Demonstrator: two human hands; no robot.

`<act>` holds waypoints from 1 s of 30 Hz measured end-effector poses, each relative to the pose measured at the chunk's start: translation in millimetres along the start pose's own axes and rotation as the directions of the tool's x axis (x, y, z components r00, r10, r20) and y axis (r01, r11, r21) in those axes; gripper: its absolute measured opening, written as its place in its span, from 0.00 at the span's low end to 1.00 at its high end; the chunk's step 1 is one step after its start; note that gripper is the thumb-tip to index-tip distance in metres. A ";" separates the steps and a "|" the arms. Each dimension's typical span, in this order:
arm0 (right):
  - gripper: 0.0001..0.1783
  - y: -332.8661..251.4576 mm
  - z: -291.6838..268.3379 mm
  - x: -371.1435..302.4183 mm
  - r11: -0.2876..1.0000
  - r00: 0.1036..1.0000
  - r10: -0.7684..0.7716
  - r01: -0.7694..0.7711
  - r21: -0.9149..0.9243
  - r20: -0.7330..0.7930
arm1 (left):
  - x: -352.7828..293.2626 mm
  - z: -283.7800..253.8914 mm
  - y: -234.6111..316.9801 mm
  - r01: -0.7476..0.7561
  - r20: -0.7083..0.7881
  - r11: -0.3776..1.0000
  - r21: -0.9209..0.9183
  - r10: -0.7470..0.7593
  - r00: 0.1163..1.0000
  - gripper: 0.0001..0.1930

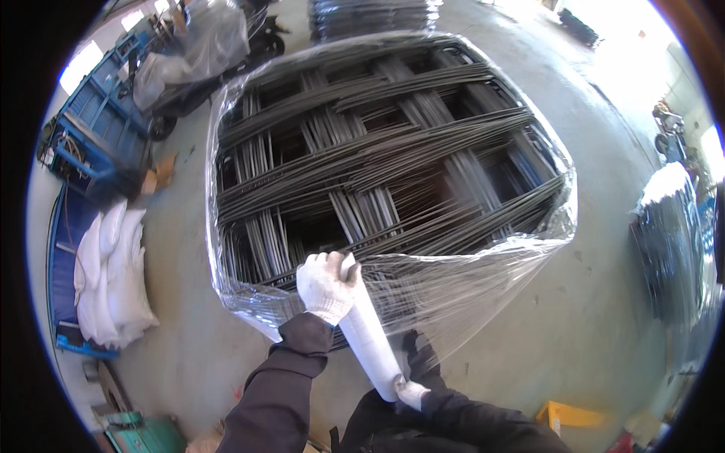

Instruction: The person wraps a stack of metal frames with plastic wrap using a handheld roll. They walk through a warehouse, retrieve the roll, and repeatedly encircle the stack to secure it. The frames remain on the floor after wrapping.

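A roll of clear stretch film [368, 337] slants between my two gloved hands in front of a large stack. My left hand [326, 285], in a white glove, is closed round the roll's upper end, close to the stack's near edge. Lower down, my right hand [411, 392] grips the other end of the roll near my body. From the roll a sheet of film [468, 291] stretches out to the stack's near right corner. The stack of dark metal wire grids [377, 162] is wrapped round its sides in film, with its top uncovered.
White filled sacks [113, 275] lie at the left by blue equipment [106, 113]. A motor vehicle partly under plastic [200, 68] stands at the back left. Another wrapped stack [668, 234] is at the right. A yellow object [572, 414] sits on the floor at the lower right.
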State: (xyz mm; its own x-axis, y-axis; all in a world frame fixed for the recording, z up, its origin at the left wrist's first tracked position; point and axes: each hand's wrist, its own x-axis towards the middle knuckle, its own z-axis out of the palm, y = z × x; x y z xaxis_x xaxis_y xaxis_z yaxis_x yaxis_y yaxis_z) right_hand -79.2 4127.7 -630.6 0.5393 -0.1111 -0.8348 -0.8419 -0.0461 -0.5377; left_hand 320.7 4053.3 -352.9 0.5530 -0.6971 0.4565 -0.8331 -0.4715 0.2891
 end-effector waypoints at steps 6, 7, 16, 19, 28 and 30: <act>0.41 -122.8 -109.7 -49.9 0.865 0.981 0.094 0.005 -0.501 0.172 | 14.9 33.3 -26.4 0.073 0.103 0.997 -0.007 -0.072 0.992 0.14; 0.40 -134.1 -132.8 -56.5 0.828 0.985 0.043 0.060 -0.557 0.170 | 17.3 45.4 -34.0 0.109 0.133 0.994 -0.002 -0.108 0.985 0.14; 0.65 -361.0 -306.4 0.3 0.445 0.639 -0.761 0.384 -0.809 -0.115 | 45.7 85.9 -49.3 0.220 0.173 0.976 0.010 -0.218 0.961 0.10; 0.33 -377.2 -310.6 37.1 0.456 0.890 -0.432 0.353 -0.817 0.144 | 49.2 90.6 -49.9 0.208 0.185 0.977 0.052 -0.214 0.959 0.09; 0.09 -389.6 -341.5 59.6 0.209 0.634 -0.728 0.567 -0.797 0.260 | 52.7 91.9 -51.6 0.275 0.242 0.954 0.115 -0.296 0.924 0.09; 0.07 -395.7 -333.7 49.4 0.203 0.613 -0.757 0.548 -0.811 0.225 | 53.6 92.5 -51.8 0.290 0.252 0.950 0.117 -0.311 0.916 0.09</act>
State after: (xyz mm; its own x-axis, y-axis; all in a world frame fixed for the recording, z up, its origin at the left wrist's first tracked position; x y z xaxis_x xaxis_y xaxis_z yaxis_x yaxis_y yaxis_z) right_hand 273.5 3809.2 -419.6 0.9730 0.1901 -0.1310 0.1076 -0.8755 -0.4710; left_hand 394.8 3990.4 -421.3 0.7693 -0.6282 0.1164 -0.6292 -0.7135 0.3082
